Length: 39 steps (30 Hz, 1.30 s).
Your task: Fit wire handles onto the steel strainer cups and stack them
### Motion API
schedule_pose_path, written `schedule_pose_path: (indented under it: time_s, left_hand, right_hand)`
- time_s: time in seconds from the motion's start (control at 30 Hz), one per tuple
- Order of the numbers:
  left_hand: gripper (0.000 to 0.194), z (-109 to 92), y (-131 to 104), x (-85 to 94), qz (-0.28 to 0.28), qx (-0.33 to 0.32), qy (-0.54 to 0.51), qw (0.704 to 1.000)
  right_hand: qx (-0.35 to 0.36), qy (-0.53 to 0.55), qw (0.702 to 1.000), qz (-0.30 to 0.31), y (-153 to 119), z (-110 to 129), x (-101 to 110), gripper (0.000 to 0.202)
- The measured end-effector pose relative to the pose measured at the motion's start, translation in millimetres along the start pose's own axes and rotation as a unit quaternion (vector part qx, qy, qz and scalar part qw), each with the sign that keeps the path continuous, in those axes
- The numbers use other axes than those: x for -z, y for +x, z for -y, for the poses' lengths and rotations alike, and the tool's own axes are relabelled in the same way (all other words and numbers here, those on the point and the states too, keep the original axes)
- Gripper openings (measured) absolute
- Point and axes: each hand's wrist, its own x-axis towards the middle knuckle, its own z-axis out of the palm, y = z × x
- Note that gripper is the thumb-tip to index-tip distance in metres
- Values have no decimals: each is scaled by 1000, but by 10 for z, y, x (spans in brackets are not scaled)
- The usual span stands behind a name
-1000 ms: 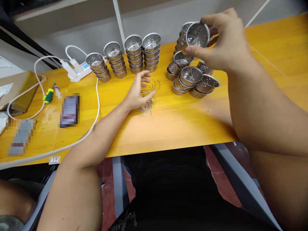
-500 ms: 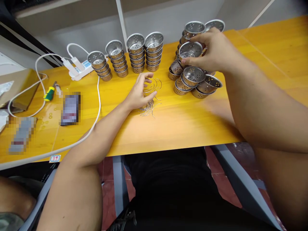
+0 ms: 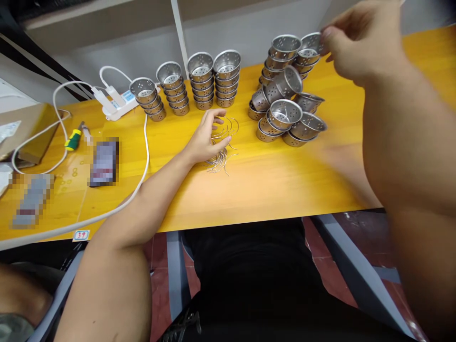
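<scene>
My left hand (image 3: 209, 135) rests on the table with thumb and fingers apart, holding nothing. Beneath and beside it lies a loose bunch of thin curved metal wires (image 3: 217, 164). At the back right, my right hand (image 3: 356, 42) pinches the rim of a perforated metal cup (image 3: 309, 45), the top one of a rear stack; part of the grip is hidden behind the thumb. In front of that stack, a tilted cup (image 3: 285, 83) leans over other cups. Nearer to me, more perforated cups (image 3: 285, 114) sit nested or lean sideways.
Four stacks of perforated cups (image 3: 201, 80) stand along the back. To the left are a white power strip (image 3: 123, 102) with cables, a green-and-yellow screwdriver (image 3: 73, 139), a blurred phone (image 3: 104, 162) and a cardboard box (image 3: 32, 135). A white cable (image 3: 147, 142) crosses my left forearm.
My right hand has let go of the cup over the middle of the pile, which now lies tilted. It has moved back and right to the rear stack's rim. My left hand stays put.
</scene>
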Motion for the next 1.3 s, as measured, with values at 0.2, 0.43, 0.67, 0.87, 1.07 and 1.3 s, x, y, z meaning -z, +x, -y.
schedule_pose_path:
  time_s: [0.2,0.43,0.67,0.87,1.07,1.3]
  left_hand:
    - [72,-71,15,9,0,8,-9,1000]
    - [69,-110,25,22,-7,4,-4,1000]
    - [66,-132,23,35,-3,9,-3,1000]
    - [66,-151,31,51,3,13,3,1000]
    - [62,-171,42,41,0,9,2,1000]
    - [61,-163,37,47,7,15,-4,1000]
  right_hand:
    - [-71,-11,992,99,-221,77,-93,23]
    - [-71,-71,983,152,-267,98,-85,19]
    - [-32,-9,985,171,-257,-27,-200,29]
    - [-35,32,977,206,-247,39,-274,40]
    - [-23,13,969,246,-264,117,-301,40]
    - [50,-2,992,112,-205,78,-323,35]
